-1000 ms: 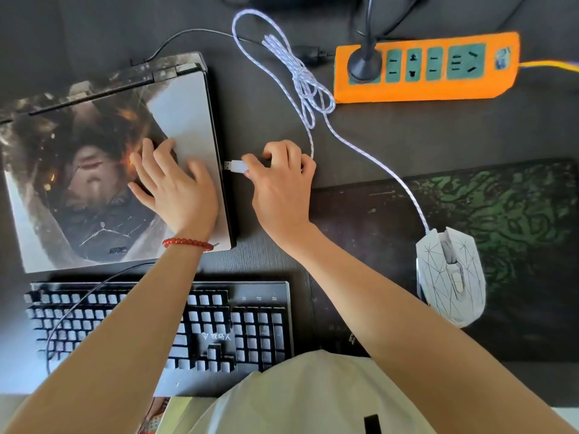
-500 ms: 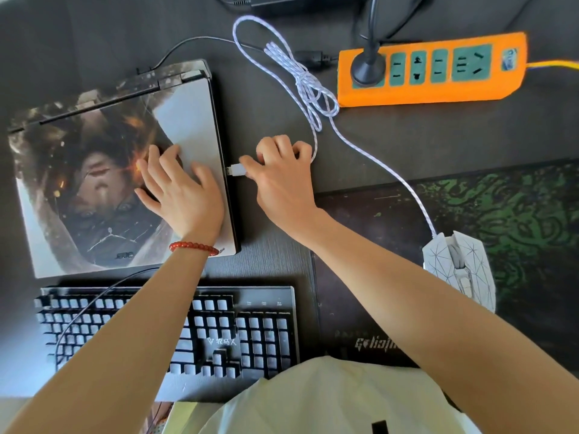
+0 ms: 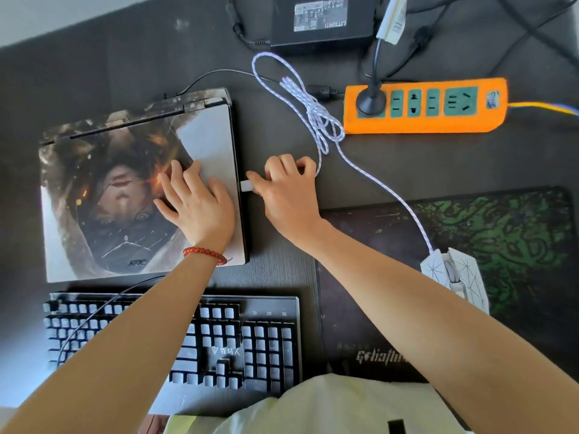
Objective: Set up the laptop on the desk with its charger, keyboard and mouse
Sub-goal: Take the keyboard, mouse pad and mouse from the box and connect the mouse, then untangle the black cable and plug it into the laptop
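The closed laptop (image 3: 94,195), its lid covered with a picture sticker, lies at the left of the dark desk. My left hand (image 3: 195,205) presses flat on the lid near its right edge. My right hand (image 3: 286,189) pinches the white USB plug (image 3: 247,185) of the mouse cable, and the plug's tip touches the laptop's right side. The white braided cable (image 3: 316,114) loops back past the power strip and runs down to the white mouse (image 3: 454,277) on the mouse pad. The black keyboard (image 3: 250,339) sits in front of the laptop. The black charger brick (image 3: 322,20) lies at the far edge.
An orange power strip (image 3: 438,120) with one black plug in it lies at the back right. A green-and-black mouse pad (image 3: 501,239) covers the right side. A thin black cable (image 3: 219,73) enters the laptop's rear. A keyboard cable (image 3: 94,311) crosses the keys.
My right hand has carried the USB plug left until it meets the laptop's side. My left hand stays on the lid. The view has tilted so the charger brick shows.
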